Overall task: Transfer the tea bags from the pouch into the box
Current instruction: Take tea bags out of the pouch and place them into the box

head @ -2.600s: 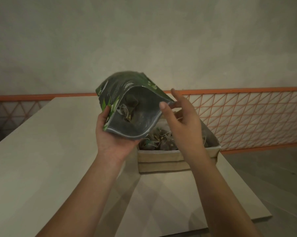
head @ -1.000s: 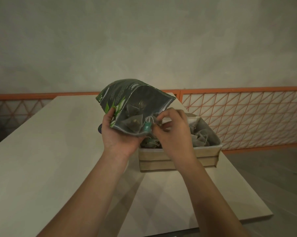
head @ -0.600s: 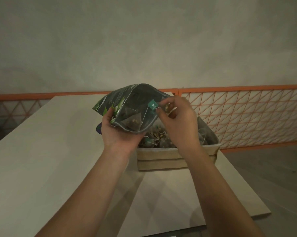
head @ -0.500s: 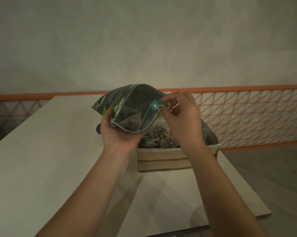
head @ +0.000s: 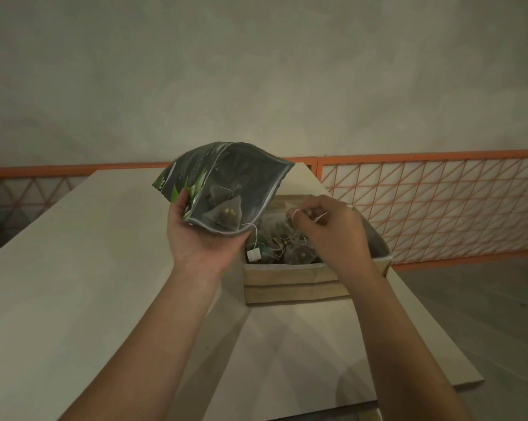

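left hand (head: 202, 238) grips the open pouch (head: 223, 183); right hand (head: 329, 229) pinching a tea bag (head: 309, 212) should release it low over the box (head: 287, 284) beneath.

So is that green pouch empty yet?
Not empty. The pouch, held open in the left hand, shows pyramid tea bags near its mouth; how many lie deeper, cannot tell.
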A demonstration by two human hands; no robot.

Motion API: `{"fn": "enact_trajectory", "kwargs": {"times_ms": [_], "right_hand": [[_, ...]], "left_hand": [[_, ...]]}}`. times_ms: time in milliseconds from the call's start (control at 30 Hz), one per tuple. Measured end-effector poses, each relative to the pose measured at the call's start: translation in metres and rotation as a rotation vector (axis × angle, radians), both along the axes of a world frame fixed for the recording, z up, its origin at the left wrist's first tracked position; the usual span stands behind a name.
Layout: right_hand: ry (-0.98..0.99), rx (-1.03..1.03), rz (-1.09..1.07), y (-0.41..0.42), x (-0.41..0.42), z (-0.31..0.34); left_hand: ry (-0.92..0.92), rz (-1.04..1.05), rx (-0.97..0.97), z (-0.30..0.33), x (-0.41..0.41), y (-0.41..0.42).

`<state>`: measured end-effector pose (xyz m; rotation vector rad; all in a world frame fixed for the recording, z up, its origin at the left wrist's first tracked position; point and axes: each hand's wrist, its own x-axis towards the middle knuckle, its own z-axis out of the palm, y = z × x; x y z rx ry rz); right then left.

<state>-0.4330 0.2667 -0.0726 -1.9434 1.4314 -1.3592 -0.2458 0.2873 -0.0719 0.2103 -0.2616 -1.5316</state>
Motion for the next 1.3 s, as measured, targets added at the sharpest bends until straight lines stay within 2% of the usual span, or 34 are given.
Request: {"fn": "enact_trajectory", "kwargs": {"times_ms": [67,167,300,367,467,533,600,767,833,933,1033,1167,1300], "right_hand": [[0.118,0.032,0.062,0.0,0.001,-0.005],[0.453,0.102,0.111,0.004,0.001,-0.01],[0.412,0.014,0.08,0.01,0.003,-0.009],[0.488,-0.01,0.058,0.011,0.006,-0.011],[0.584,0.076,0.084,0.012,0.008,-0.013],[0.536,0.06,0.075,0.011,0.009,-0.013],[0.449,-0.045,0.035,0.013,0.012,-0.009],[0.038,-0.164,0.041,0.024,0.036,0.001],[-0.027,-0.118,0.105,0.027,0.046,0.0],[0.088,0.033,0.157,0.028,0.056,0.003],[0.203,0.074,0.083,0.029,0.063,0.005],[0.177,0.068,0.042,0.031,0.068,0.003],[0.049,-0.025,0.045,0.027,0.064,-0.002]], "left_hand": [[-0.012,0.003,-0.005,0.001,0.0,0.001],[-0.001,-0.023,-0.031,0.002,0.0,0.003],[0.001,-0.019,-0.023,0.001,0.001,0.002],[-0.003,-0.011,-0.016,0.001,0.0,0.003],[-0.011,-0.012,-0.007,0.002,-0.001,0.005],[-0.002,-0.008,-0.002,0.002,-0.002,0.005],[0.006,-0.002,-0.007,0.003,-0.002,0.005],[-0.035,0.013,0.017,0.007,-0.005,0.008],[-0.041,0.002,0.022,0.007,-0.006,0.01],[-0.025,-0.037,-0.003,0.005,-0.003,0.01],[-0.008,-0.047,-0.02,0.003,-0.001,0.011],[-0.005,-0.042,-0.061,0.003,-0.002,0.01],[-0.024,-0.064,-0.056,0.002,-0.003,0.008]]}}
